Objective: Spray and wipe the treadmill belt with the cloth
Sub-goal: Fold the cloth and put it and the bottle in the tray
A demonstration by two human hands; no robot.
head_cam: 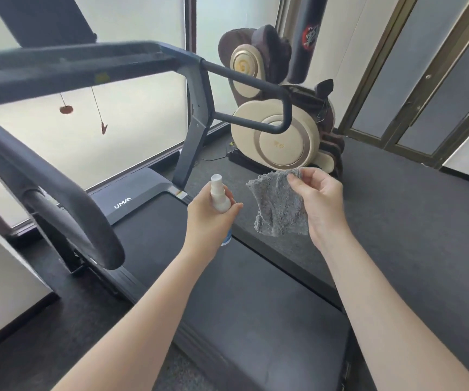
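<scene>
The dark treadmill belt [255,292] runs from the bottom of the head view up to the motor cover. My left hand [208,221] grips a small white spray bottle [219,196] upright above the belt, nozzle on top. To its right, my right hand [320,201] pinches the top edge of a grey fluffy cloth [278,207], which hangs loose in the air over the belt's right side rail. Neither the bottle nor the cloth touches the belt.
The treadmill's black handrails [67,193] and console frame [196,88] arch over the left and back. A beige and brown massage chair [281,139] stands behind on the grey carpet [410,221]. Frosted windows fill the back wall, with glass doors at right.
</scene>
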